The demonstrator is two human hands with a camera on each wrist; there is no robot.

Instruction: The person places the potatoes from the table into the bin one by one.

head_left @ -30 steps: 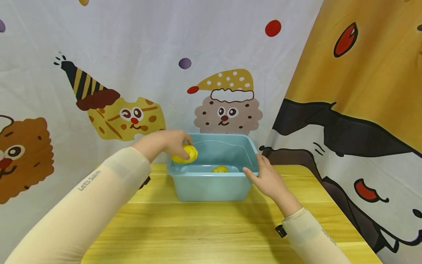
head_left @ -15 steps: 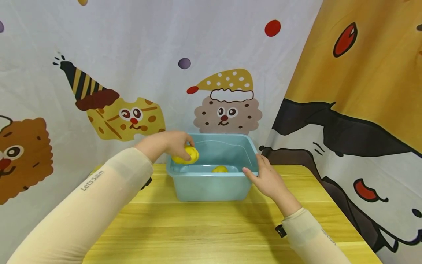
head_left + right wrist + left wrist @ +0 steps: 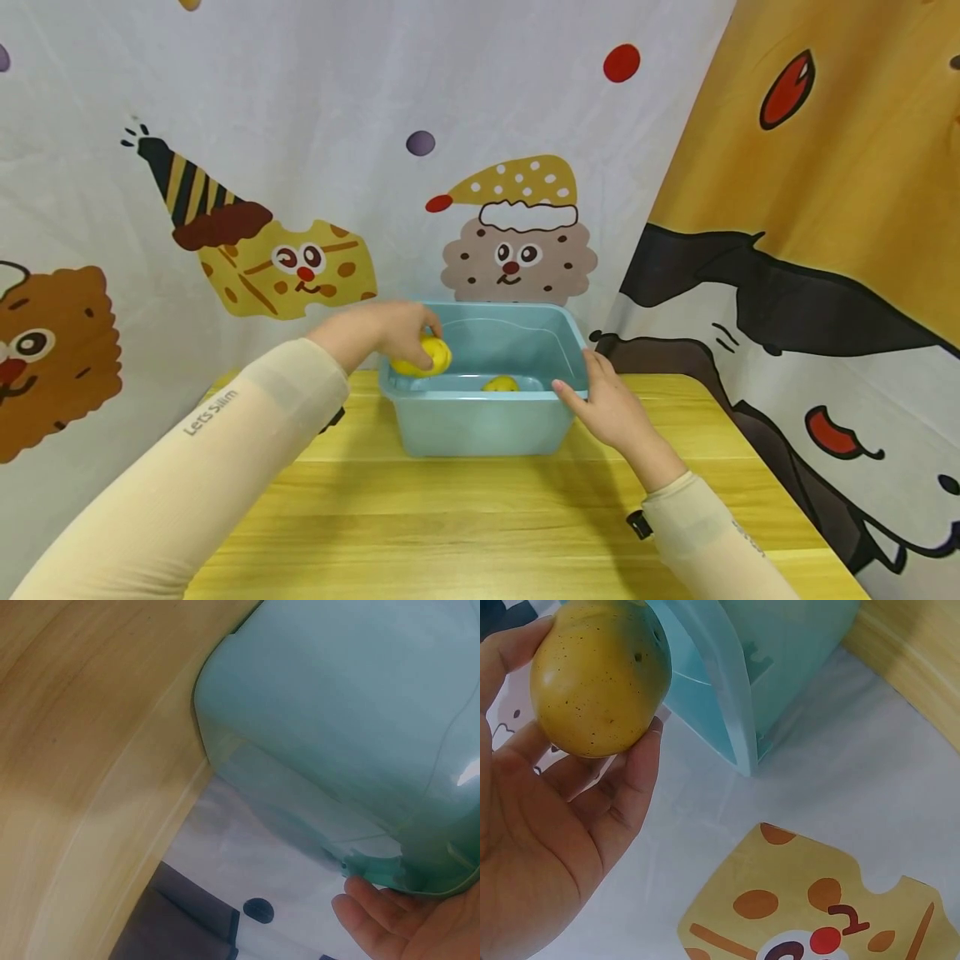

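Over the left end of a light-blue plastic tub (image 3: pixel 483 427), my left hand (image 3: pixel 397 329) pinches a yellow fruit (image 3: pixel 437 357) between thumb and fingertips. In the left wrist view the fruit (image 3: pixel 604 682) looks rounded, with dark specks and a small dark pit; its exact kind is unclear. Another yellow fruit (image 3: pixel 501 384) lies inside the tub, partly hidden by the front wall. My right hand (image 3: pixel 611 408) rests at the tub's front right corner, thumb by the front rim and fairly straight fingers along the right side. In the right wrist view those fingertips (image 3: pixel 360 889) touch the rim's underside.
The tub stands toward the back of a yellow wood-grain table (image 3: pixel 480 517). Right behind it hangs a white curtain (image 3: pixel 330 100) with cartoon prints, and a patterned orange, black and white cloth (image 3: pixel 840 200) hangs at the right.
My left hand has shifted very slightly right and down with the fruit. The right hand, the tub and the fruit inside it have stayed put.
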